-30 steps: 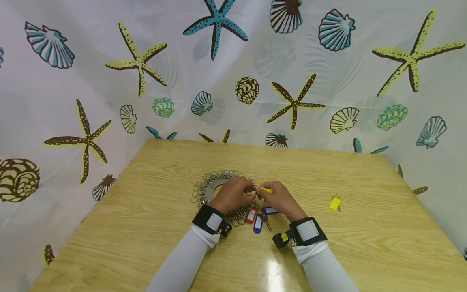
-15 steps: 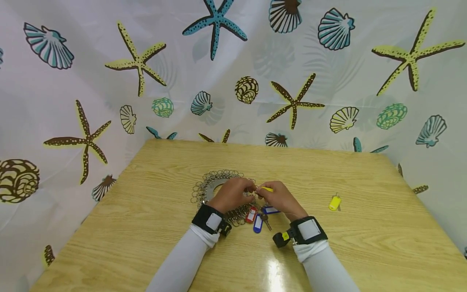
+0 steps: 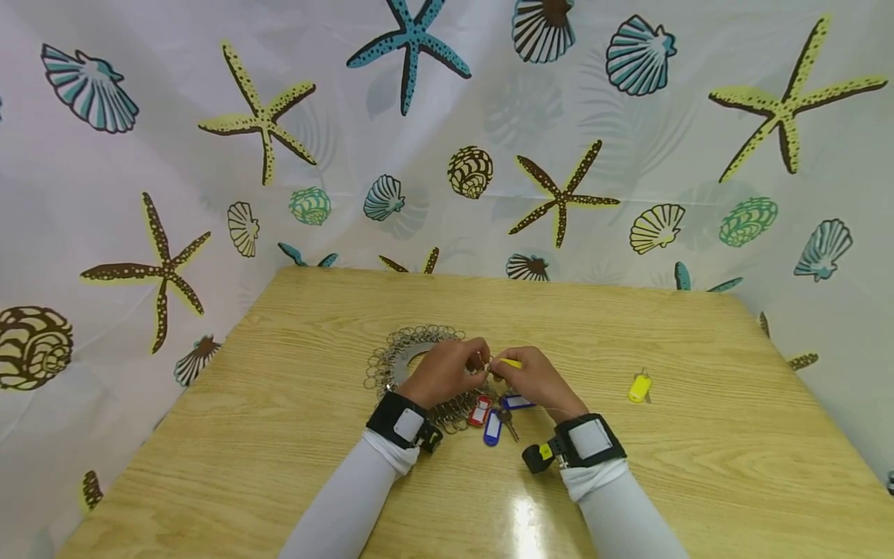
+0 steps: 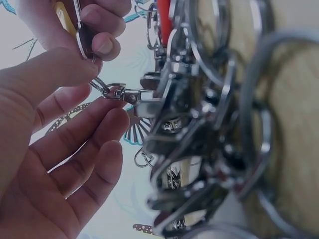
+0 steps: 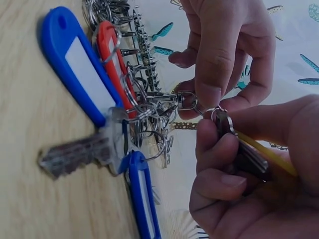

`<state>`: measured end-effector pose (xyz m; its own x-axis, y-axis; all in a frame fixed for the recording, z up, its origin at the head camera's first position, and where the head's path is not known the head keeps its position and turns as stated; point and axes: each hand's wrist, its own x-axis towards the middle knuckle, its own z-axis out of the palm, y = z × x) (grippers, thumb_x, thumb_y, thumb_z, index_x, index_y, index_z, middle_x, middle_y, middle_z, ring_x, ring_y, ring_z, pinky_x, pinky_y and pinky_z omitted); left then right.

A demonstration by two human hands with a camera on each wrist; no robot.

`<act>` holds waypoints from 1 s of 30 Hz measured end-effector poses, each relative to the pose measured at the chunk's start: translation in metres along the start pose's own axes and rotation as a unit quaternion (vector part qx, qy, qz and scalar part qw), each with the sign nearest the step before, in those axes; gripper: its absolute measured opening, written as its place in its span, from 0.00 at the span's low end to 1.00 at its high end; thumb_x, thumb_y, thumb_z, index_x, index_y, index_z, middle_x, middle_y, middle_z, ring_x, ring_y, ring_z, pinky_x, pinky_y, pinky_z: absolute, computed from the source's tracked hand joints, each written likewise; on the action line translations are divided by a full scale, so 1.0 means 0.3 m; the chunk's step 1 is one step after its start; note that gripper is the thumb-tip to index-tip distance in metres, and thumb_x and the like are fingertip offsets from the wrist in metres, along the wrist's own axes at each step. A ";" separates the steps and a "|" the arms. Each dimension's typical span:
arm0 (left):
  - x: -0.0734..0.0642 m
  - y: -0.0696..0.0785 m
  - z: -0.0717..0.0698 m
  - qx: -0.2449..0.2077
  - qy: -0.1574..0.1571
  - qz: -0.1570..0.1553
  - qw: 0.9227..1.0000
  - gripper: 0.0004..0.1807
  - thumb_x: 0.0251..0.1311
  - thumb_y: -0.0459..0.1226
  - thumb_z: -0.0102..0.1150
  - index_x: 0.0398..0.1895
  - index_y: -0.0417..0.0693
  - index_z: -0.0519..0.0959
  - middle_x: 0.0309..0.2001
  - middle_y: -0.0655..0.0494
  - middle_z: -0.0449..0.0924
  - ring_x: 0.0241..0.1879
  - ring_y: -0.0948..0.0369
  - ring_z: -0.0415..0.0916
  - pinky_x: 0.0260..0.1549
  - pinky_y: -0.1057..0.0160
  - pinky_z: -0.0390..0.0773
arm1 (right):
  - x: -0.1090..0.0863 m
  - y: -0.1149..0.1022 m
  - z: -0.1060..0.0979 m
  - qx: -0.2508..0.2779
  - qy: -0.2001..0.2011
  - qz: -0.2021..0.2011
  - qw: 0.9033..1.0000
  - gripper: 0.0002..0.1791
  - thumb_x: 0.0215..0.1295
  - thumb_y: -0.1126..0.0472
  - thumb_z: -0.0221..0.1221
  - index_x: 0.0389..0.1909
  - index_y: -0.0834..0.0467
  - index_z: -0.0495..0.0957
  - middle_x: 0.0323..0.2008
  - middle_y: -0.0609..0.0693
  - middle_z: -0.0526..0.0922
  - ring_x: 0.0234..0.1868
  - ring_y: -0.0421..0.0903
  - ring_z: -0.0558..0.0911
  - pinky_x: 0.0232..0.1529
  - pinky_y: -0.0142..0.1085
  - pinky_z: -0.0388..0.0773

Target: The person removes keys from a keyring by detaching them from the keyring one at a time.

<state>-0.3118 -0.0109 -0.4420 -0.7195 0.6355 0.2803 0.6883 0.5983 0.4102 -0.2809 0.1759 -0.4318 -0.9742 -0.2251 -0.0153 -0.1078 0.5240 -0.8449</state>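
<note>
- Left hand (image 3: 447,373): thumb and finger pinch a split ring (image 4: 98,83) on a swivel clip (image 4: 131,95).
- Right hand (image 3: 535,382): grasps a key (image 5: 251,160) and yellow tag (image 5: 270,155).
- Split ring: between the two hands, near the flat metal hoop (image 3: 403,359) on the worktop (image 3: 293,388).

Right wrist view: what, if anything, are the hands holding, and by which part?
The left hand pinches a metal ring beside the clasp; the right hand grips a key by its head, a yellow tag alongside.
</note>
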 end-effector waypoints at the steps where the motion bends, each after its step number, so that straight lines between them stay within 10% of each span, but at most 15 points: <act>1: -0.001 -0.002 0.001 -0.001 0.000 0.001 1.000 0.08 0.63 0.38 0.62 0.42 0.49 0.77 0.35 0.57 0.83 0.37 0.61 0.81 0.35 0.64 0.78 | 0.000 -0.001 0.001 -0.004 0.002 0.002 1.000 0.13 0.72 0.59 0.53 0.40 0.61 0.83 0.36 0.54 0.81 0.32 0.46 0.76 0.34 0.37 0.72; 30: -0.005 -0.002 -0.007 -0.017 0.019 0.014 1.000 0.07 0.59 0.37 0.65 0.37 0.52 0.77 0.26 0.61 0.79 0.24 0.68 0.73 0.25 0.68 0.72 | 0.005 0.006 0.004 -0.037 0.005 -0.022 0.999 0.11 0.72 0.58 0.53 0.42 0.58 0.83 0.38 0.51 0.82 0.33 0.44 0.77 0.36 0.37 0.73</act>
<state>-0.3112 -0.0133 -0.4410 -0.7032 0.6324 0.3249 0.7054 0.5633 0.4304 -0.2823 0.1755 -0.4339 -0.9701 -0.2413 0.0256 -0.1636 0.5726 -0.8033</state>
